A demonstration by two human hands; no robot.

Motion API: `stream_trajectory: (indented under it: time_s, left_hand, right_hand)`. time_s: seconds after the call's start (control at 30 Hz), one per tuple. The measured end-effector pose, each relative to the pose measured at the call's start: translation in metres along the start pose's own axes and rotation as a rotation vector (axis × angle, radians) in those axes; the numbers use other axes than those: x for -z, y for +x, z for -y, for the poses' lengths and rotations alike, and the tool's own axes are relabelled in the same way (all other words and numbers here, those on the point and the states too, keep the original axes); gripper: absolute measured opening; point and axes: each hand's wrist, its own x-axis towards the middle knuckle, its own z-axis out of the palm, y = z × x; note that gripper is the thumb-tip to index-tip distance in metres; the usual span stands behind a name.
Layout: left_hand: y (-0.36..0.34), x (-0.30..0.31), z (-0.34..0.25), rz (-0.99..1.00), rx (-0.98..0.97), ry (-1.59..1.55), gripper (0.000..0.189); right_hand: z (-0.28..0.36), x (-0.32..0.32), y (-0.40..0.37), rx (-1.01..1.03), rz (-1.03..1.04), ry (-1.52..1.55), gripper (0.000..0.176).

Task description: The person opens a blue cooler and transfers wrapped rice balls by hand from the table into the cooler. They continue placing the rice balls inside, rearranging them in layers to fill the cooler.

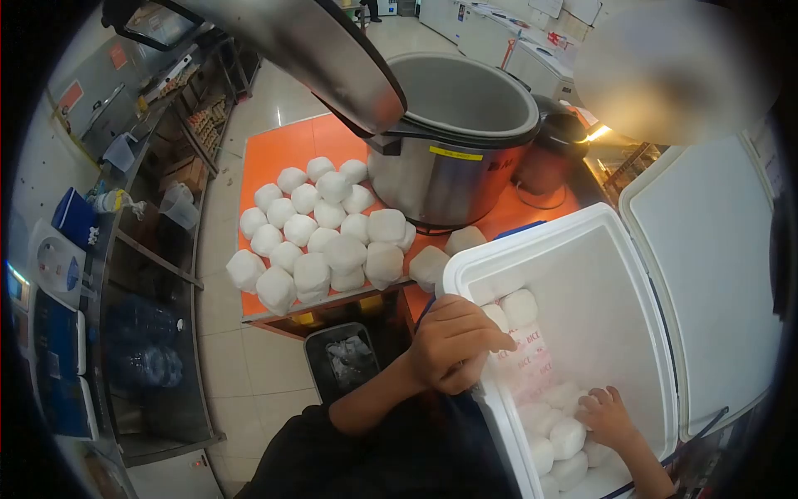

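Right hand: the right hand (611, 416) is inside the cooler, fingers parted and curved beside the white bundles (568, 438) near its right wall; no firm grip shows.
Left hand: the left hand (457, 343) is bent loosely at the cooler's left rim; whether it pinches anything, I cannot tell.
Cooler: the white cooler (611, 274) is open at the top, with bundles heaped at its near end and two more by the upper left wall. Packs with red lettering (528, 359) lie between. Bare inner wall and open room lie toward the upper right.
Cooler lid: the lid (706, 291) stands open along the right rim, leaving the mouth uncovered.
Bin: a dark bin (312, 356) with crumpled plastic sits just below the bench's front edge.
Bench: on the orange bench (264, 158), loose bundles (345, 254) crowd together, the front ones close to the edge. Bare orange surface shows at the back left corner.
Pot: the big metal pot (449, 179) stands behind them, its mouth wide open; a raised metal lid (332, 62) tilts over its left side.
Floor: an open tiled strip (229, 366) runs between the bench and the metal shelves (158, 241).
Far end: white chests (532, 71) stand along the wall.
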Motion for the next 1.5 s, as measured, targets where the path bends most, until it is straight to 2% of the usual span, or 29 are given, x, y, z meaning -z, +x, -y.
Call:
stream_trajectory:
  time_s: [0.07, 0.13, 0.17, 0.23, 0.27, 0.33, 0.43, 0.53, 0.6, 0.67, 0.77, 0.8, 0.87, 0.97, 1.03, 1.17, 1.23, 1.3, 1.37, 1.43, 1.5]
  left_hand:
    - [0.001, 0.0, 0.0, -0.017, -0.005, -0.011, 0.023]
    - [0.0, -0.001, 0.0, -0.013, 0.001, -0.014, 0.023]
    - [0.0, -0.001, 0.0, -0.013, 0.003, -0.012, 0.022]
    - [0.001, 0.0, -0.001, -0.01, -0.003, -0.01, 0.023]
    - [0.002, 0.0, -0.001, -0.007, -0.011, -0.005, 0.023]
    - [0.002, 0.001, 0.0, -0.008, -0.017, -0.003, 0.023]
    - [0.001, -0.003, 0.002, -0.003, -0.027, -0.072, 0.022]
    - [-0.001, -0.004, 0.003, -0.001, -0.026, -0.016, 0.022]
    - [-0.001, -0.006, 0.003, -0.051, -0.035, 0.042, 0.021]
    - [-0.001, -0.007, 0.002, -0.049, -0.033, 0.032, 0.021]
    - [-0.002, -0.011, 0.002, -0.059, -0.014, 0.015, 0.023]
    - [-0.002, -0.011, 0.002, -0.071, -0.012, 0.018, 0.024]
    - [-0.001, -0.011, 0.0, -0.076, -0.004, 0.036, 0.025]
    - [-0.001, -0.011, 0.0, -0.068, -0.001, 0.049, 0.027]
    - [-0.001, -0.012, 0.001, -0.075, -0.003, 0.049, 0.028]
    - [-0.004, -0.016, 0.0, -0.134, 0.01, 0.025, 0.031]
    - [-0.006, -0.019, 0.0, -0.147, 0.019, 0.012, 0.031]
    - [-0.008, -0.02, 0.0, -0.155, 0.018, -0.012, 0.031]
    - [-0.011, -0.02, 0.001, -0.186, 0.05, 0.013, 0.029]
    - [-0.009, -0.021, -0.003, -0.13, 0.053, -0.002, 0.028]
    - [-0.01, -0.022, -0.003, -0.182, 0.103, 0.015, 0.029]
  right_hand:
    - [-0.003, 0.006, 0.0, 0.022, 0.021, 0.108, 0.022]
    - [-0.005, 0.004, -0.003, 0.04, 0.13, 0.099, 0.039]
    - [-0.002, 0.005, -0.003, 0.036, 0.133, 0.101, 0.039]
    - [0.004, 0.009, -0.002, -0.022, 0.145, 0.189, 0.061]
    - [0.004, 0.013, -0.001, -0.028, 0.15, 0.192, 0.061]
    - [0.001, 0.025, 0.0, 0.015, 0.311, 0.331, 0.073]
    - [-0.015, 0.018, 0.001, 0.054, 0.402, 0.533, 0.071]
    - [-0.026, 0.003, 0.008, 0.08, 0.533, 0.488, 0.07]
    - [-0.031, 0.019, 0.027, -0.057, 0.725, 0.564, 0.067]
    - [-0.037, 0.044, 0.063, -0.215, 0.772, 0.557, 0.062]
    - [-0.039, 0.023, 0.111, -0.213, 0.056, 0.601, 0.056]
    - [-0.036, 0.027, 0.133, -0.298, 0.053, 0.6, 0.061]
    - [-0.039, -0.009, 0.177, -0.277, -0.124, 0.322, 0.069]
    - [-0.038, -0.032, 0.216, -0.286, -0.118, 0.246, 0.076]
    - [-0.034, -0.046, 0.227, -0.371, -0.051, 0.485, 0.075]
    - [-0.034, -0.044, 0.231, -0.468, -0.056, 0.446, 0.081]
    - [-0.033, -0.061, 0.241, -0.455, -0.199, 0.298, 0.076]
    - [-0.032, -0.058, 0.241, -0.448, -0.213, 0.199, 0.073]
    - [-0.036, -0.058, 0.235, -0.326, -0.282, 0.1, 0.073]
    - [-0.037, -0.043, 0.224, -0.332, -0.251, 0.154, 0.073]
    - [-0.038, -0.022, 0.201, -0.324, -0.222, 0.211, 0.073]
